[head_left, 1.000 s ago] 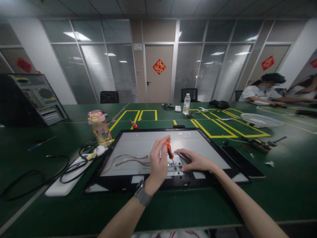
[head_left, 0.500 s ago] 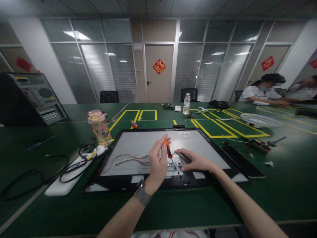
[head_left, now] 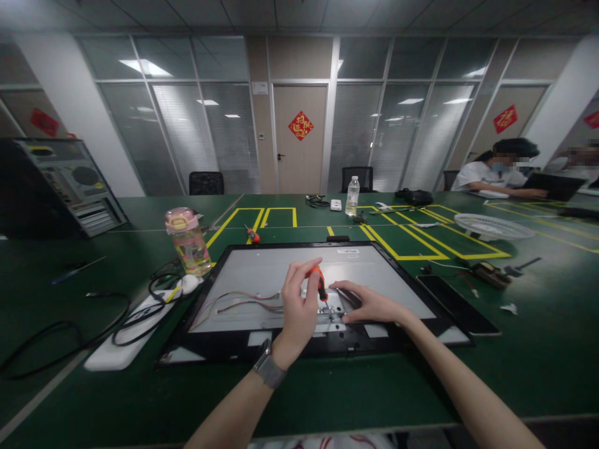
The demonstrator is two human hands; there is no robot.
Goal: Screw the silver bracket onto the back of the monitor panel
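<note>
A monitor panel (head_left: 374, 274) lies face down on the green table, its grey metal back showing inside a black frame. My left hand (head_left: 297, 312) is closed around a small orange-handled screwdriver (head_left: 319, 282), held upright with the tip on a small metal bracket (head_left: 331, 310) near the panel's front edge. My right hand (head_left: 369, 302) rests flat on the panel just right of the bracket, fingers stretched out and steadying it. Thin coloured wires (head_left: 243, 300) run across the panel to the left of my hands.
A pink-capped bottle (head_left: 188, 241), black cables (head_left: 140, 312) and a white board (head_left: 126, 337) lie to the left. A computer case (head_left: 60, 187) stands far left. A phone (head_left: 456, 304), tools and a fan grille (head_left: 491, 226) are to the right. Two people sit at far right.
My left hand has shifted its fingers slightly around the screwdriver handle. My right hand has stayed in place. At far right a person now has a dark laptop in front of them.
</note>
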